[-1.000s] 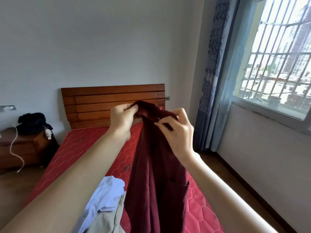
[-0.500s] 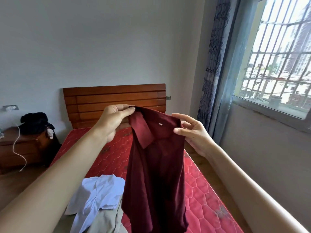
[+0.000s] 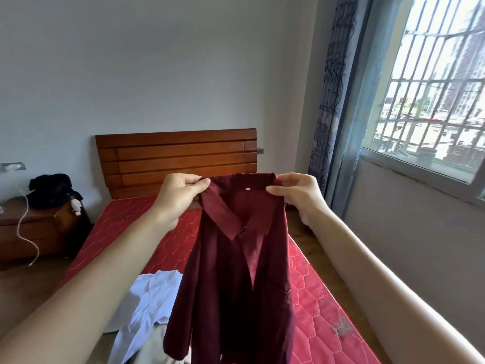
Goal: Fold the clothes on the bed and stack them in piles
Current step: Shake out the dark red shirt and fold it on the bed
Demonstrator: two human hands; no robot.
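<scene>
A dark red collared shirt [image 3: 236, 285] hangs in the air in front of me, above the bed [image 3: 315, 298] with its red quilted mattress. My left hand [image 3: 178, 198] pinches the left end of the collar. My right hand [image 3: 296, 195] pinches the right end. The shirt's front faces me, its buttons and open neck showing, and its lower part drops out of view. On the mattress below lie a white shirt [image 3: 152, 303] and a beige garment [image 3: 149, 348], both crumpled.
A wooden headboard [image 3: 175, 156] stands against the far wall. At the left, a wooden nightstand [image 3: 31, 232] carries a black bundle [image 3: 52, 190] and a white cable. A curtain [image 3: 333, 101] and a barred window [image 3: 433, 88] fill the right side.
My hands have moved apart along the collar, spreading the bunched shirt open. The shirt now hangs flat with its front facing me.
</scene>
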